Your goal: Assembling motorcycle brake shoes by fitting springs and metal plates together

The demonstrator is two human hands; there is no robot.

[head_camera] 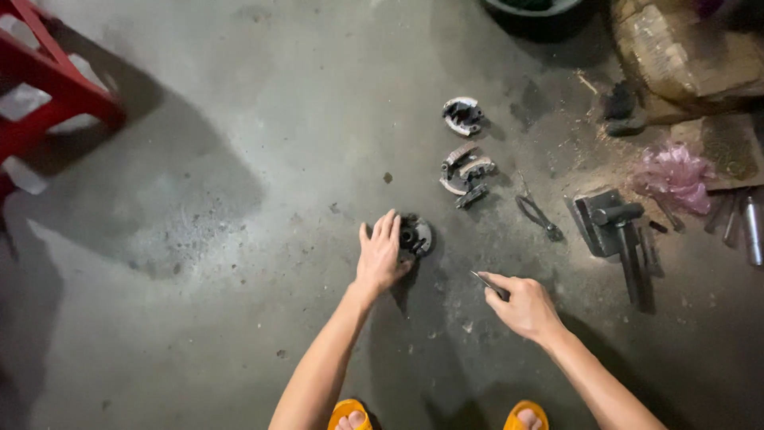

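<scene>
My left hand (380,253) rests on the concrete floor with fingers spread, its fingertips touching a round dark metal part (415,236) that lies flat. My right hand (521,305) is closed on a thin metal tool (483,280) whose tip pokes out toward the left. The tool tip hovers a little to the lower right of the round part, apart from it. Several curved metal shoe pieces (465,175) lie further off, with one more curved piece (462,115) beyond them.
Pliers (539,216) and a dark metal block with a bar (613,224) lie to the right. A pink plastic bag (675,177), metal rods (751,229), a wrapped bundle (684,52), a red stool (48,84) at left. My orange sandals (350,414) at bottom.
</scene>
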